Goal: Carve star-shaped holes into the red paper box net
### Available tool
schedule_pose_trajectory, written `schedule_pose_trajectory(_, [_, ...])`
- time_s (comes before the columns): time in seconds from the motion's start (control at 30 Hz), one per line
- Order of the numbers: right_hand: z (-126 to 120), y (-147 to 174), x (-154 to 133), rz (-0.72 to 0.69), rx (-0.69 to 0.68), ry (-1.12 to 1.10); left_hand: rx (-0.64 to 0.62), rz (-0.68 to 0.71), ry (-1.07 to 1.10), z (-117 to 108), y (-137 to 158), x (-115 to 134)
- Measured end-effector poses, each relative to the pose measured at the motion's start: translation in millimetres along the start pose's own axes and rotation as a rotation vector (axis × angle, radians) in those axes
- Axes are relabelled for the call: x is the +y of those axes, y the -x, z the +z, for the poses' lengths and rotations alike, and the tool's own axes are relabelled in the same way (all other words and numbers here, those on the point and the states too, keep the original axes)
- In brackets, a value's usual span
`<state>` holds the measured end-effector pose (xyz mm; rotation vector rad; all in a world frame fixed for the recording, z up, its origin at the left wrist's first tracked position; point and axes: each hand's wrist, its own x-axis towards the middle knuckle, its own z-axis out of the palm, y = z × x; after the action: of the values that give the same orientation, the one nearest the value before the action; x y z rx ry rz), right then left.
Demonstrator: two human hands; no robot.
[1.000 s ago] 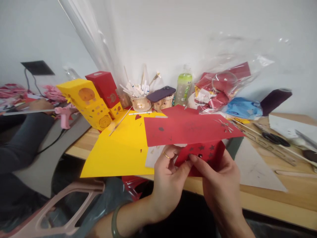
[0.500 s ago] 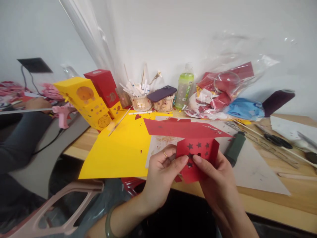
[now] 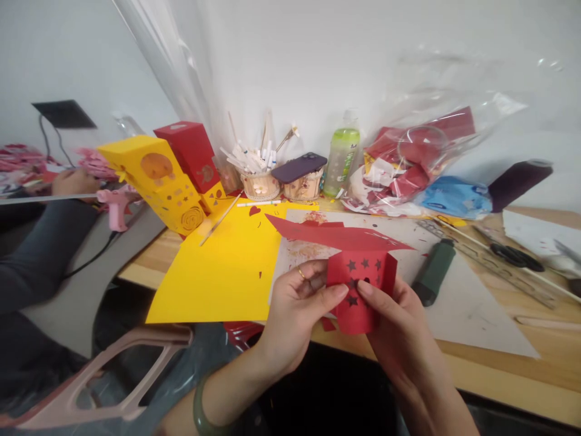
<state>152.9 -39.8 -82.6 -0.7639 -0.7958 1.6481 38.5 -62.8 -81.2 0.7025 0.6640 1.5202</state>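
Observation:
Both my hands hold a sheet of red card [image 3: 359,318] over the table's front edge. Star shapes and a round hole are cut through its near panel, and its sides are folded back. My left hand [image 3: 297,318] pinches the card's left side, thumb on the front face. On the right side, my right hand [image 3: 399,321] grips it the same way, its fingers mostly hidden behind. The card's wide far part extends backward above a grey-white sheet [image 3: 476,321]. Left of my hands lies a large yellow sheet [image 3: 213,278].
Yellow [image 3: 158,188] and red [image 3: 190,154] card boxes stand back left. Behind are a marker basket [image 3: 261,184], a phone [image 3: 299,168], a green bottle [image 3: 342,154] and a bag of scraps [image 3: 403,163]. A dark green tube [image 3: 434,272] and scissors [image 3: 517,257] lie right. Another person's arm [image 3: 49,242] is far left.
The near panel now bows into a more rounded curve at its lower edge, and its sides have turned slightly. Both hands keep their hold. The view has shifted a little.

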Motion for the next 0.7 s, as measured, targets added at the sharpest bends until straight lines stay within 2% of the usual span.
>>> schedule_pose_trajectory(0.17, [5,5,-3,0.055,0.061,-0.011,-0.057,-0.011,0.012,-4,-2,2])
schedule_pose_trajectory(0.53, [-3,2,1,0.1,-0.067,0.018,-0.059,0.017,-0.071,-9,-7,0])
schedule_pose_trajectory(0.6, [-4,2,1,0.066,-0.039,0.046,-0.062,0.015,-0.073,-8,-7,0])
schedule_pose_trajectory(0.7, [-10,-5,-2,-0.093,0.013,0.217,-0.09,0.03,-0.108,-10,-8,1])
